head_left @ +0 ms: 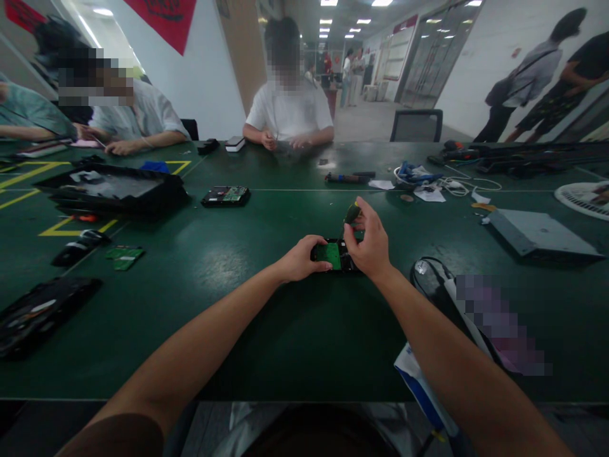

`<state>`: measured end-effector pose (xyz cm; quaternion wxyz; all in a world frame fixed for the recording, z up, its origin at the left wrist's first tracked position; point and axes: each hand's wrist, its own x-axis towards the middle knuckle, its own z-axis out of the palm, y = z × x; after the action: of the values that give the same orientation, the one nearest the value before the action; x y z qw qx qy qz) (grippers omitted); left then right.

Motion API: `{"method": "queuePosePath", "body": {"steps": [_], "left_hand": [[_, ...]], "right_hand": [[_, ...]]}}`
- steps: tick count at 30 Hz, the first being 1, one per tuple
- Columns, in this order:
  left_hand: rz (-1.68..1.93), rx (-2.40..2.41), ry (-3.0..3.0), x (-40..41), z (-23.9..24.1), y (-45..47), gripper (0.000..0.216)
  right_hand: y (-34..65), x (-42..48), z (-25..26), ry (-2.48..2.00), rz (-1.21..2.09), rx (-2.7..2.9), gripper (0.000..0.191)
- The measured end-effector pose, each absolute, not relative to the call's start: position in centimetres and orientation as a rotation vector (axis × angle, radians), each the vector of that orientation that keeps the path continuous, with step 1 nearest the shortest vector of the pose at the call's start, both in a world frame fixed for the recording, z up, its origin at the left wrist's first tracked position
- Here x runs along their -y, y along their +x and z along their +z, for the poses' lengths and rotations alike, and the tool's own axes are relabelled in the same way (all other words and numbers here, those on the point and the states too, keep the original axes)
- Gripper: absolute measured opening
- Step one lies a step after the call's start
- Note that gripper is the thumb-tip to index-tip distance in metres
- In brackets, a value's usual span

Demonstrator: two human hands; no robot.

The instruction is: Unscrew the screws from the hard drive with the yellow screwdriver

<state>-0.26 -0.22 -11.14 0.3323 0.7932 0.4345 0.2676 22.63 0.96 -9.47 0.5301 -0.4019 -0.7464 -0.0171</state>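
Left grip [301, 259] pinches one black device [337, 256]; right grip [372, 242] pinches one green-handled screwdriver [352, 214].

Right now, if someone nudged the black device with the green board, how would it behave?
The black device probably won't roll or tip: it looks flat and low. Its green board is exposed, so it may be fragile if knocked. A push would likely meet resistance, since the left hand grips its left end.

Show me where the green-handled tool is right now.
In the head view, just right of centre, the green-handled tool is in the person's right hand, above the black device that the left hand holds.
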Motion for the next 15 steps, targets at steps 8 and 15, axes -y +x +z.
{"method": "queuePosePath", "body": {"steps": [8,15], "left_hand": [[0.717,-1.132,2.063,0.27,-11.06,-0.1,0.066],[0.71,-1.13,2.075,0.3,-11.08,-0.1,0.066]], "right_hand": [[22.66,-0.85,-9.28,-0.962,-0.052,1.798,0.072],[22.62,-0.79,-9.23,-0.987,-0.055,1.772,0.071]]}}
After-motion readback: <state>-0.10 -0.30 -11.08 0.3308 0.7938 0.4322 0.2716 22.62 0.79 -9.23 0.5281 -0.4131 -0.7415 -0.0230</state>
